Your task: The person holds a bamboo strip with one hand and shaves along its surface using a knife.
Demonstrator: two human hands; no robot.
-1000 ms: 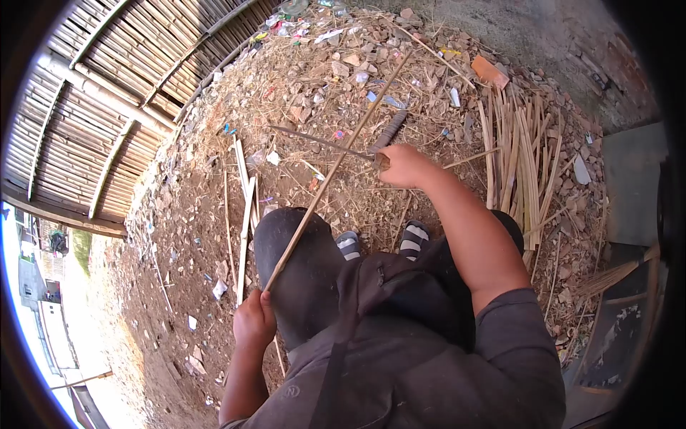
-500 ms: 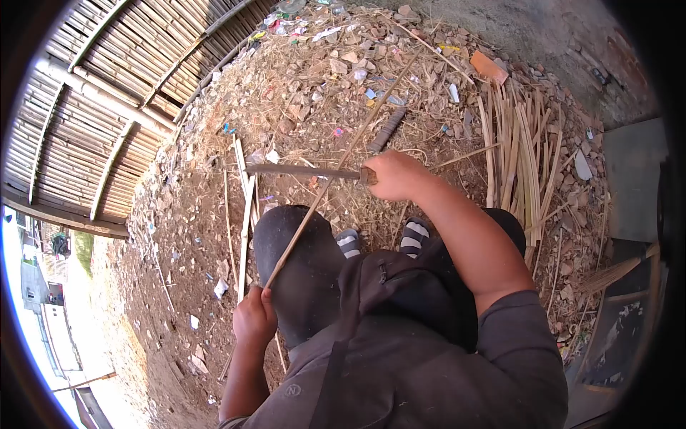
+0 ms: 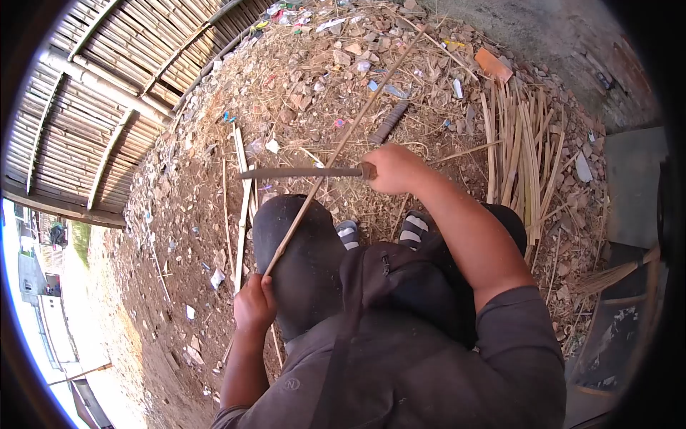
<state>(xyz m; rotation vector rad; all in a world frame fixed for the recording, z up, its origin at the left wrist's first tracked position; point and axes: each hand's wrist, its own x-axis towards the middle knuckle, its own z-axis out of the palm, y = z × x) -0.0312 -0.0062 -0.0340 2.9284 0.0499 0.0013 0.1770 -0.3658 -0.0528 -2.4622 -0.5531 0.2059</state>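
Note:
My left hand (image 3: pixel 255 303) is closed around the near end of a long thin bamboo strip (image 3: pixel 346 136), which slants over my left knee and away toward the upper right. In my right hand (image 3: pixel 391 170) is the handle of a long-bladed knife (image 3: pixel 300 172), its blade pointing left. The blade lies across the strip just beyond the knee; whether it is cutting in cannot be made out. On the ground past my right hand rests a dark ridged rod (image 3: pixel 390 122).
Split bamboo strips (image 3: pixel 525 150) lie in a pile at the right, with a few more strips (image 3: pixel 243 207) left of my knee. Brick rubble and litter cover the ground. A bamboo fence (image 3: pixel 107 93) stands upper left, an orange brick piece (image 3: pixel 493 65) near the wall.
The knife has tilted slightly, its tip a little lower and farther left. The strip's far end has shifted up and right, and my left hand has risen slightly in view.

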